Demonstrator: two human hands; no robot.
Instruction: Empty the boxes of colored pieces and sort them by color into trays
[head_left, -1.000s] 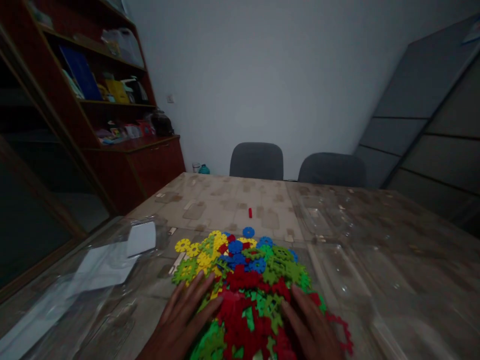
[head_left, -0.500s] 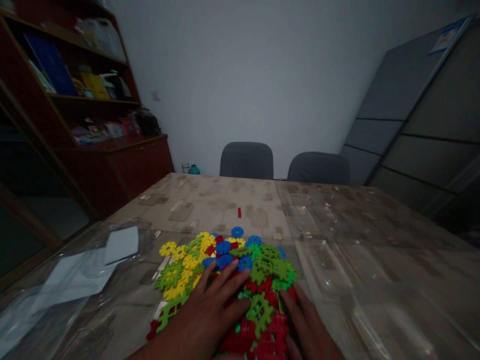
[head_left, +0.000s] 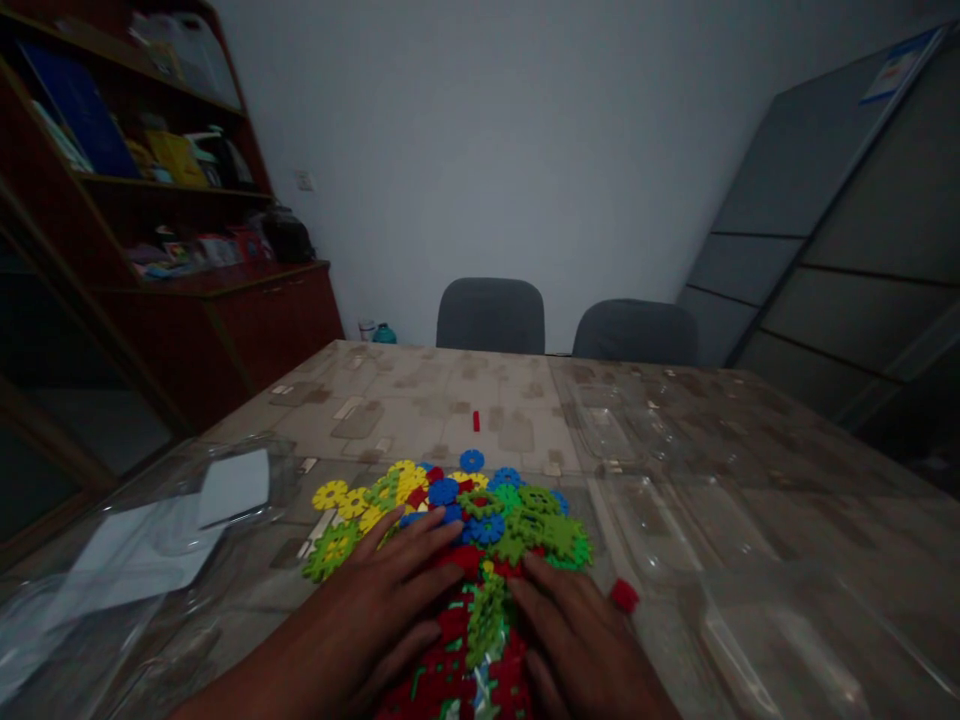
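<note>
White cards (head_left: 235,487) are laid with clear packaging (head_left: 279,490) along the table's (head_left: 420,390) left edge. Left hand (head_left: 390,590) is spread palm-down on the pile's left flank, nothing seen gripped. Plastic pieces (head_left: 487,610) are heaped toward the near edge. Red strip (head_left: 476,421) is set apart, farther up. Right hand (head_left: 574,625) is pressed to the right flank, fingers extended, nothing seen gripped. Clear trays (head_left: 651,525) are spread toward the right edge.

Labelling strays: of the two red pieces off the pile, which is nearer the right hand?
The wider red piece, beside the right hand; the narrow red strip lies beyond the pile.
</note>
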